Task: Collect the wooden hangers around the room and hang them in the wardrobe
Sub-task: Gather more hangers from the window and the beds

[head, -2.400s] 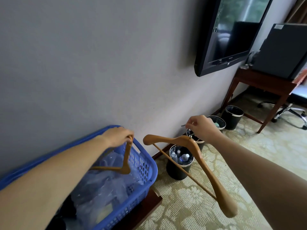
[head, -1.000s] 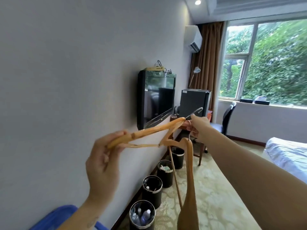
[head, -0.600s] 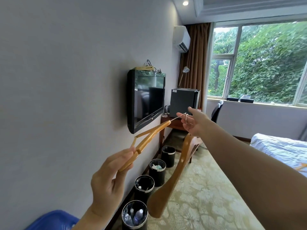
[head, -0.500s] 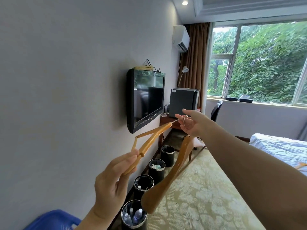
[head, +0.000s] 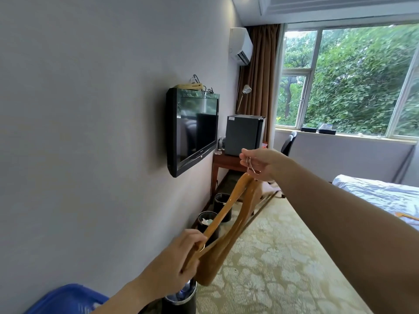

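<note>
Two wooden hangers (head: 229,214) hang side by side in front of me, slanting from upper right to lower left. My right hand (head: 264,163) pinches their metal hooks (head: 249,165) at the top. My left hand (head: 181,264) grips the lower end of one hanger arm. Another wooden hanger (head: 190,86) lies on top of the wall-mounted TV (head: 195,130). A further one (head: 408,216) lies on the bed at the right edge. No wardrobe is in view.
A grey wall runs along my left. Several black bins (head: 221,203) line its base. A blue basket (head: 65,299) sits at lower left. A wooden desk (head: 223,162) holds a mini fridge (head: 243,134). The bed (head: 385,193) is on the right, with patterned carpet (head: 283,257) between.
The hanger in my left hand has swung down next to the one hanging from my right hand, its hook now in my right fingers. My left hand dropped lower. The view shifted slightly.
</note>
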Action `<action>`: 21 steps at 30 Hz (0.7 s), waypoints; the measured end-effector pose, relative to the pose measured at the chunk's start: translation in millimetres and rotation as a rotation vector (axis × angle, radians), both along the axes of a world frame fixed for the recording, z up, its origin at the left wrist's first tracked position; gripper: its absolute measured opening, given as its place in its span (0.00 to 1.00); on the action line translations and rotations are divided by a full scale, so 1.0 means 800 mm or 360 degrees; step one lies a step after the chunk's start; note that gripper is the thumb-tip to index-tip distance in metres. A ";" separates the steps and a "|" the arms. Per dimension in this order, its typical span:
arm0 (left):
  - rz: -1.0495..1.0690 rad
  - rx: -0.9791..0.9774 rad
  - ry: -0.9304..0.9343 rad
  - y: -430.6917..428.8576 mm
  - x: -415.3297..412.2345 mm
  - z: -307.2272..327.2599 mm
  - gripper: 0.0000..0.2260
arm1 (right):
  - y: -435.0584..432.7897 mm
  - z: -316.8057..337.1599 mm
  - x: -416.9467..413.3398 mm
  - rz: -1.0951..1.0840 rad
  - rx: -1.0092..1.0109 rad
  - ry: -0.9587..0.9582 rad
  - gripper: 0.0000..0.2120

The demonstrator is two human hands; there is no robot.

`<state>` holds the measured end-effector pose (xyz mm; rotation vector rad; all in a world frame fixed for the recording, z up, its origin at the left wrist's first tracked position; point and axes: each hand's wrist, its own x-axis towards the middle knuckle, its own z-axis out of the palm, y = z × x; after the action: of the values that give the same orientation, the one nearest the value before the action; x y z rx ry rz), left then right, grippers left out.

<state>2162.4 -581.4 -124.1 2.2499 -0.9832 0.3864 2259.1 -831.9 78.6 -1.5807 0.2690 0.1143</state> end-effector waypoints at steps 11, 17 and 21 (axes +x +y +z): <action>-0.0195 0.0155 0.0209 -0.071 0.078 0.102 0.39 | -0.044 0.027 -0.021 -0.0105 -0.0508 -0.0190 0.08; -0.0062 0.0310 -0.0126 -0.129 0.132 0.151 0.47 | -0.079 0.042 -0.041 -0.0104 -0.0746 -0.0406 0.02; -0.0068 0.0578 -0.0066 -0.186 0.149 0.170 0.49 | -0.115 0.045 -0.054 -0.0141 -0.0907 -0.0534 0.06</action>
<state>2281.6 -730.5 11.8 2.5457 -1.2001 0.2516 2215.5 -923.7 114.6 -2.1132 0.1089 -0.3222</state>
